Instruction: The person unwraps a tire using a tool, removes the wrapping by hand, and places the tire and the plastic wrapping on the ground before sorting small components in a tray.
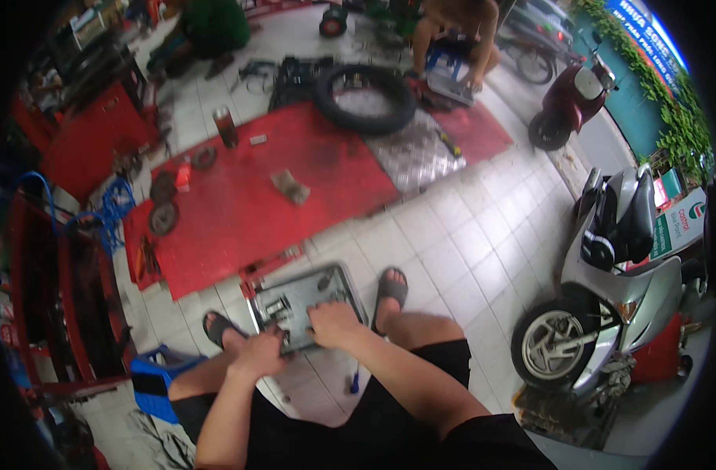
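A shallow metal tray (344, 276) rests on the tiled floor between my feet, with several small metal parts (276, 305) in it and a dark piece near its far side. My left hand (261, 354) is at the tray's near left corner, its fingers curled in around something I cannot make out. Over the near right part of the tray is my right hand (333, 323), also closed; whatever is in its fingers is hidden. Close to my knees, a blue-handled screwdriver (354, 382) lies on the floor.
Beyond the tray lies a red lift platform (240, 227) carrying a tyre (320, 98), a rag and round parts. A silver scooter (640, 290) stands at right. At left are a blue plastic stool (155, 399), a red rack and blue hose (111, 205). Two people crouch at the back.
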A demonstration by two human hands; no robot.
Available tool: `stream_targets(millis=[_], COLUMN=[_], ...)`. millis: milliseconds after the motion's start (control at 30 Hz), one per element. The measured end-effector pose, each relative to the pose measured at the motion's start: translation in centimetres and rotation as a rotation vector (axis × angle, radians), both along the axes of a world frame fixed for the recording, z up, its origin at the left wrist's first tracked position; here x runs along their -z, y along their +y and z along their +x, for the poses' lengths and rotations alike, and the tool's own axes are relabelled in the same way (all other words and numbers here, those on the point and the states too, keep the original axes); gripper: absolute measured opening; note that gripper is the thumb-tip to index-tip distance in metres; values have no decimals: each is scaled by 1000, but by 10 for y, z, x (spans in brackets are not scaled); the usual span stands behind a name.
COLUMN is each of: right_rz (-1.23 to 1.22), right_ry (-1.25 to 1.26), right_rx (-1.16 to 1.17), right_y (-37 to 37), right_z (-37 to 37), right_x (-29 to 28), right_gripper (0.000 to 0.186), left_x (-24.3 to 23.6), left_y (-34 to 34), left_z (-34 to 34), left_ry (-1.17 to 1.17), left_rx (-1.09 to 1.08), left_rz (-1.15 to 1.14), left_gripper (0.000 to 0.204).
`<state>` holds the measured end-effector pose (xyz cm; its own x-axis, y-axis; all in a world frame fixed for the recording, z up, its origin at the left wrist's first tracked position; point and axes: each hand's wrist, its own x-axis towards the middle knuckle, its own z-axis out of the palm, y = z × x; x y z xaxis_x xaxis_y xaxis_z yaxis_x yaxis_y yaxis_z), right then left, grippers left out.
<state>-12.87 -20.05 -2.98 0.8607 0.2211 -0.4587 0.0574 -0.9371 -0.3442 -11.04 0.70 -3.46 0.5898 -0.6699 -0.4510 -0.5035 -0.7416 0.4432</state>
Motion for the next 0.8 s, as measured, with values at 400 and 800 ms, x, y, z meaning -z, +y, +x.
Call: stream_targets(millis=[400,800], right_rz=[-54,-71], right_ry=[-103,-76], right_rx=[63,83], right_y=[-4,-8], right_z=[3,0], right_x=[4,9], right_gripper=[35,29], left_x=[-3,-8], left_y=[0,-4], left_z=[1,-1], left_ry=[85,80], left_rx=[-61,-95], left_rz=[17,-7], left_gripper=[56,55])
